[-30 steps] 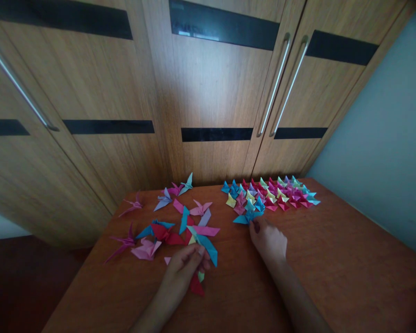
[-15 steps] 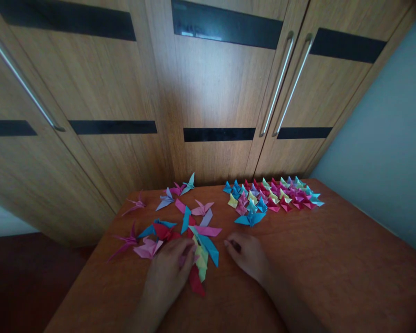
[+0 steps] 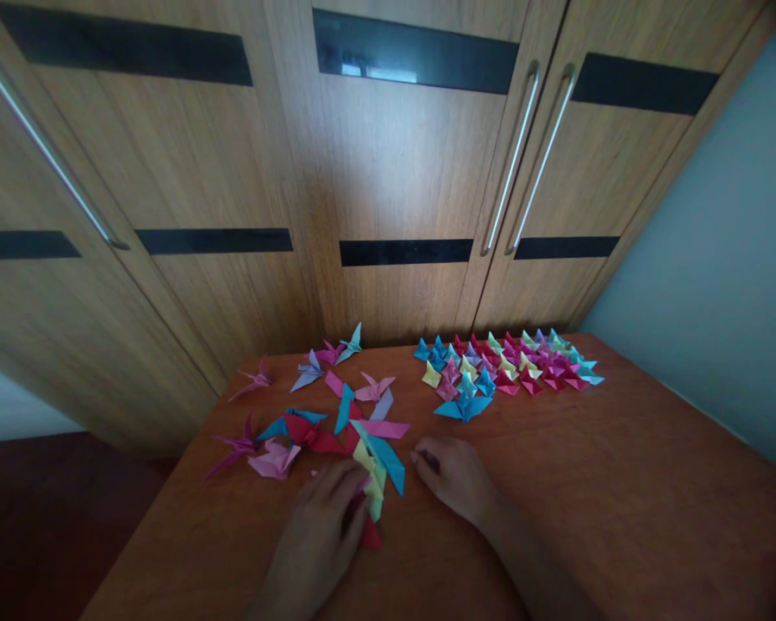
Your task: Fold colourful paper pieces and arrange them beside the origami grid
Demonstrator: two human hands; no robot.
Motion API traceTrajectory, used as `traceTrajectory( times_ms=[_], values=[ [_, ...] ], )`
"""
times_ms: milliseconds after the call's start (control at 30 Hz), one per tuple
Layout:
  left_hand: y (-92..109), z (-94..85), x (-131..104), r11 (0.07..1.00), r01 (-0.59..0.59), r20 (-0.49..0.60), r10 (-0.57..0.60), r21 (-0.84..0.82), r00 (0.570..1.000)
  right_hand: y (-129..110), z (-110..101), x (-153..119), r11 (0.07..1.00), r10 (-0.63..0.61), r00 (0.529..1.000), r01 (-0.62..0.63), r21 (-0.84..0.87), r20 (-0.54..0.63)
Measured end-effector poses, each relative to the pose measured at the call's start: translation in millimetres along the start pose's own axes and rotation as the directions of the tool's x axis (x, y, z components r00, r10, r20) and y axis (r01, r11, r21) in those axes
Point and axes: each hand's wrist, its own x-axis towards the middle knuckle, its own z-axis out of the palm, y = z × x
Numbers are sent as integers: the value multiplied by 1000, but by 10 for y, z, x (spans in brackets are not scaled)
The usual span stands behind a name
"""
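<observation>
My left hand (image 3: pixel 323 526) is closed at the near side of a loose pile of folded paper cranes. Its fingertips pinch a pinkish-purple piece, mostly covered by the fingers. Touching or close to them are a pale yellow crane (image 3: pixel 376 492) and a red one (image 3: pixel 371 535), partly hidden by the hand. A blue paper wing (image 3: pixel 388 461) lies just beyond. My right hand (image 3: pixel 449 473) rests on the table with its fingers curled in; what they hold, if anything, is hidden.
Rows of small coloured cranes (image 3: pixel 517 366) stand at the back right, with a blue crane (image 3: pixel 466 407) in front. More cranes, including a light pink one (image 3: pixel 275 460), lie left on the wooden table (image 3: pixel 621 492). Behind stands a wooden cupboard (image 3: pixel 394 172).
My left hand has moved slightly down and toward me, uncovering more of the red crane behind it. My right hand has barely shifted.
</observation>
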Motion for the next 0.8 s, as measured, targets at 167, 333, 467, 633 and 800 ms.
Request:
traceTrajectory(
  times_ms=[167,333,467,633,800],
  values=[
    [57,114,-24,998,-33,15,33,-45,999,-22,-29,0,1000,7,1000,-7,14,16],
    [22,46,21,998,-63,-38,63,1,997,-15,-27,2,999,18,1000,-19,37,25],
    [-159,-234,94,967,39,-260,29,252,965,0,-15,1,998,3,1000,-5,55,31],
    [-421,-475,88,842,295,-380,-117,451,918,1,-24,-8,999,1,1000,-2,50,22],
    [-581,-432,-5,850,246,-238,-147,467,960,8,-20,-19,999,-29,999,30,39,-17]
  ],
)
